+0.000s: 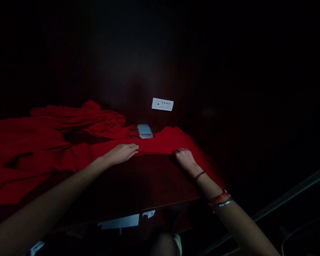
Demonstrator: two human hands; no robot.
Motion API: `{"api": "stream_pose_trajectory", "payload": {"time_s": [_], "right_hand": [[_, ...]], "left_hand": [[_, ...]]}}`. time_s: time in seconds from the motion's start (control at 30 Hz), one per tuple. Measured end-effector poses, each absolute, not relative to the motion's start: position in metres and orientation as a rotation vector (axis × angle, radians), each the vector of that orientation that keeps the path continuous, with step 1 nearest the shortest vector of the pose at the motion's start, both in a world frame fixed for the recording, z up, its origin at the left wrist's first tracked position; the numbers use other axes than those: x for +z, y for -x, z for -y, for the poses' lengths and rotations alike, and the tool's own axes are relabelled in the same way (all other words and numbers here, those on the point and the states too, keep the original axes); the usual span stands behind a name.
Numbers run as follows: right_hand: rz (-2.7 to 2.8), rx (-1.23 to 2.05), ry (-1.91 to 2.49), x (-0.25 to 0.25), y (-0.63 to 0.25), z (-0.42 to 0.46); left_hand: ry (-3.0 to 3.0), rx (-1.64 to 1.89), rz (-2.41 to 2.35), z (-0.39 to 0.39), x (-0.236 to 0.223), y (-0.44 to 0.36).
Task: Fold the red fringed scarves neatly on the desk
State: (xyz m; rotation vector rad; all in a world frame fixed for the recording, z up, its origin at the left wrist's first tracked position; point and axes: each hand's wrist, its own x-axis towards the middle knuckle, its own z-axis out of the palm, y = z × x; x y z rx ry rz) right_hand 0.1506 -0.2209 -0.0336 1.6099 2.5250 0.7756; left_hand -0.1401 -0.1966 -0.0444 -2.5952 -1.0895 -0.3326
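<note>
A red scarf (160, 145) with fringed ends lies across a dark wooden desk. Its right part is flat and smooth, while the cloth to the left spreads in loose folds. My left hand (124, 153), with a ring on one finger, is closed on the near edge of the scarf, its fingertips partly hidden. Farther right, my right hand (185, 157) has its fingers curled round the same edge. Bracelets circle my right wrist and forearm. Just behind the flat cloth sits a small pale blue item (145, 131), blurred by pixelation.
A white power socket (162, 104) is set in the dark panel behind the desk (154, 181). Bunched red cloth (80, 119) covers the back left. Below the front edge are white papers (120, 222) and a crumpled white piece (149, 214). The surroundings are very dark.
</note>
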Motion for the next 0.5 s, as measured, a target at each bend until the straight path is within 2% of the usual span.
{"api": "stream_pose_trajectory", "payload": {"time_s": [0.33,0.5], "right_hand": [[-2.252,0.679,-1.906,-0.031,-0.181,0.227],[-2.568,0.701,-1.659,-0.033,-0.148,0.244]], "left_hand": [[2.741,-0.216,1.033,0.203,-0.039,0.143],[2.957,-0.212,0.97,0.209,-0.039,0.14]]}}
